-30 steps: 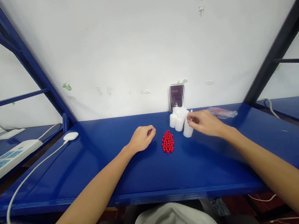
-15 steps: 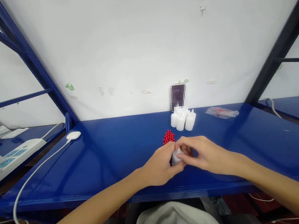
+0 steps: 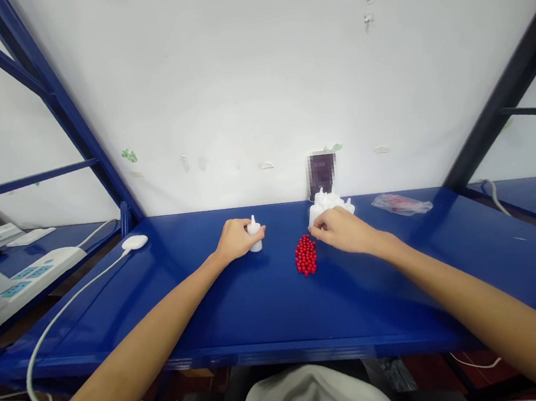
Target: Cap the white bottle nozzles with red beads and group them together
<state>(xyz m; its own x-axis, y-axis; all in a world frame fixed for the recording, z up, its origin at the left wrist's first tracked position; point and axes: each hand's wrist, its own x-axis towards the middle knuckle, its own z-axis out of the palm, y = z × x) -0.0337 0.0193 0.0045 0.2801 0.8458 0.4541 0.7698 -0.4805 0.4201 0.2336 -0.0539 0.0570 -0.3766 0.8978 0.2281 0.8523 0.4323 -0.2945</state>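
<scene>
My left hand point(image 3: 236, 240) is wrapped round a small white squeeze bottle point(image 3: 254, 229) with a pointed nozzle, upright over the blue table. No red piece shows on its tip. My right hand point(image 3: 340, 228) is closed in a pinch at the far right edge of a pile of small red caps point(image 3: 305, 257). Whatever lies between its fingertips, if anything, is hidden or too small to make out. Just behind that hand stands a cluster of white nozzle bottles point(image 3: 325, 202), partly covered by it.
A clear plastic bag with something red inside point(image 3: 401, 204) lies at the back right. At the left are a white puck-shaped charger point(image 3: 134, 242) with its cable and a power strip point(image 3: 41, 275). A dark blurred-out object point(image 3: 321, 170) leans against the wall behind the bottles.
Both hands were together around a bottle near the front. The left has moved left and away from me with the bottle; the right has let go and moved forward to the caps.
</scene>
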